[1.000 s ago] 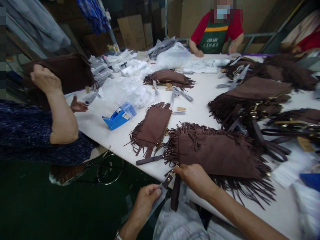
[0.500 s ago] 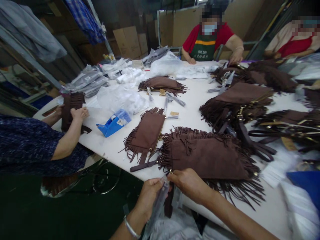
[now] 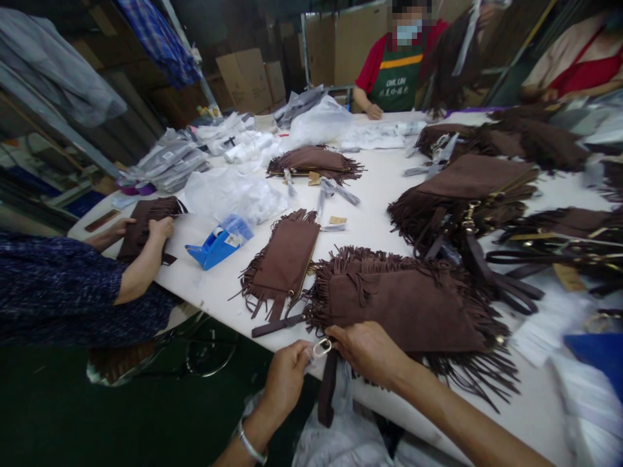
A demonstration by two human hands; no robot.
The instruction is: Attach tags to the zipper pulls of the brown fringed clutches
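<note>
Head view: the left hand (image 3: 286,375) pinches clear plastic (image 3: 311,364) beside a metal clasp (image 3: 317,351); near it, the right hand (image 3: 372,355) grips the clasp's other end. Beyond the right hand lies a fringed bag (image 3: 403,301), contents hidden.

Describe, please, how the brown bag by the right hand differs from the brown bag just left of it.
The near bag appears larger than the left bag. The near bag's long side runs crosswise; the left bag's slants away. Both are brown and fringed.
</note>
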